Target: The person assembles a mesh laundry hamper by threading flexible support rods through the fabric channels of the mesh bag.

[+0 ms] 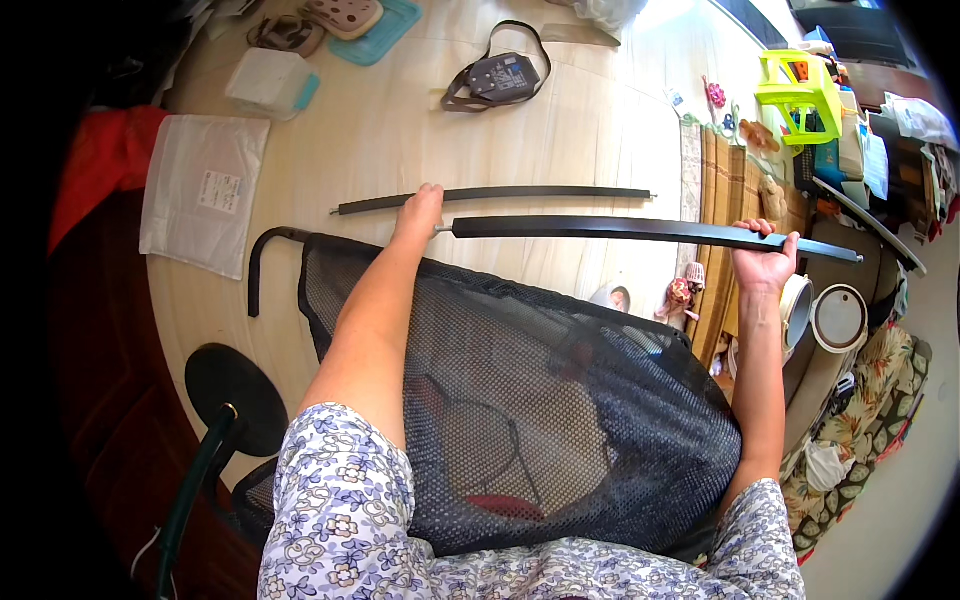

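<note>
My right hand [765, 258] is wrapped round the right part of a long black bar [590, 230], slightly curved, with a metal pin at each end. Farther off, a second, thinner-looking black bar [550, 193] runs nearly parallel to it. My left hand [423, 208] is closed over this far bar, near its left part; its fingertips are partly hidden. The near bar's left pin comes right beside the left hand, and I cannot tell if they touch. Black mesh fabric [520, 390] with a dark edging spreads under my forearms and over my lap.
A bent black tube [254, 275] and a round black base [235, 400] with a green pole lie left. Behind are a plastic bag [205, 190], a white box [268, 85] and a strapped black pouch [500, 78]. A green stool [800, 97] and clutter stand right.
</note>
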`<state>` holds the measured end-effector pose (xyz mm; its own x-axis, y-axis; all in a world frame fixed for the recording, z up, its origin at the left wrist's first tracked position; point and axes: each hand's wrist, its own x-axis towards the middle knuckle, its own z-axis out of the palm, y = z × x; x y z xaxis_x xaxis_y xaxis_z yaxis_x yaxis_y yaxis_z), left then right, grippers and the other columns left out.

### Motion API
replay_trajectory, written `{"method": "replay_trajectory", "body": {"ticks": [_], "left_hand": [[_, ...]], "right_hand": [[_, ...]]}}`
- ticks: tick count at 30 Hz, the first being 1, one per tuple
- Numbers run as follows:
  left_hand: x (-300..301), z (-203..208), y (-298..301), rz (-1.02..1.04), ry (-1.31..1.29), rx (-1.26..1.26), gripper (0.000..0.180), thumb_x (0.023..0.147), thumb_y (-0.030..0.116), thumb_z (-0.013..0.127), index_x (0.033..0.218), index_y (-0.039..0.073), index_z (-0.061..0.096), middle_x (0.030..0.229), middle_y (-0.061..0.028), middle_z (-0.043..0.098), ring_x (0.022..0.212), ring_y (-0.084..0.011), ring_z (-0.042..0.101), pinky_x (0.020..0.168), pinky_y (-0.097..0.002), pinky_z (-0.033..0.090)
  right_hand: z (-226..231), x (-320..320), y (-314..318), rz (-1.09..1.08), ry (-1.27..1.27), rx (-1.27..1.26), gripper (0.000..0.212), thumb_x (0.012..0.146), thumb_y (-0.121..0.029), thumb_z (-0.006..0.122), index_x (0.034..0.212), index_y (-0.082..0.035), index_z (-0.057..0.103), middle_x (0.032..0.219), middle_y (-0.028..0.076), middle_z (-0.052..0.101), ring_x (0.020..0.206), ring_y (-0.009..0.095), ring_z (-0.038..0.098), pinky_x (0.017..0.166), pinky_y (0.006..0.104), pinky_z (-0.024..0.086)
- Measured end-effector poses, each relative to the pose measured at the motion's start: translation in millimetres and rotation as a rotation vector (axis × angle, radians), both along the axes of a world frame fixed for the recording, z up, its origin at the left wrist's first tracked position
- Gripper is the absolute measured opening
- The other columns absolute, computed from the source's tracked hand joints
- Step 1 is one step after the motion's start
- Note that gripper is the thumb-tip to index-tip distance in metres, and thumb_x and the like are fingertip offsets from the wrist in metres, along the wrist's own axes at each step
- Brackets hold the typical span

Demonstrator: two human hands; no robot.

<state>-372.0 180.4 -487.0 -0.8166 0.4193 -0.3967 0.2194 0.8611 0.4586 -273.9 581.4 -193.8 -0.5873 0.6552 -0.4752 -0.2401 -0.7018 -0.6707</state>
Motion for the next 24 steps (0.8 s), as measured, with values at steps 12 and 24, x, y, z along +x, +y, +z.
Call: {"method": "replay_trajectory", "body": {"ticks": [12, 24], "left_hand": [[-77.9, 197.9, -17.2, 0.584, -0.894, 0.813, 0.048, 0.089, 0.046, 0.044, 0.106, 0.002, 0.054, 0.084, -0.0153, 0.063, 0.069, -0.0211, 0.064, 0.052, -0.0276, 0.052], [38.0, 356.8, -87.4, 0.662, -0.404, 1.686, 0.024, 0.084, 0.000, 0.052, 0.108, -0.002, 0.054, 0.104, -0.0107, 0.060, 0.092, -0.0175, 0.060, 0.079, -0.0232, 0.050]], "right_hand": [[47.4, -19.5, 10.2, 0.055, 0.305, -0.100, 0.047, 0.085, -0.052, 0.036, 0.065, -0.010, 0.037, 0.058, 0.003, 0.038, 0.059, 0.018, 0.037, 0.060, 0.0334, 0.034], [101.9, 10.6, -27.3, -0.037, 0.446, -0.213, 0.056, 0.086, -0.059, 0.030, 0.059, -0.010, 0.033, 0.053, 0.001, 0.034, 0.054, 0.017, 0.035, 0.055, 0.0310, 0.032]]}}
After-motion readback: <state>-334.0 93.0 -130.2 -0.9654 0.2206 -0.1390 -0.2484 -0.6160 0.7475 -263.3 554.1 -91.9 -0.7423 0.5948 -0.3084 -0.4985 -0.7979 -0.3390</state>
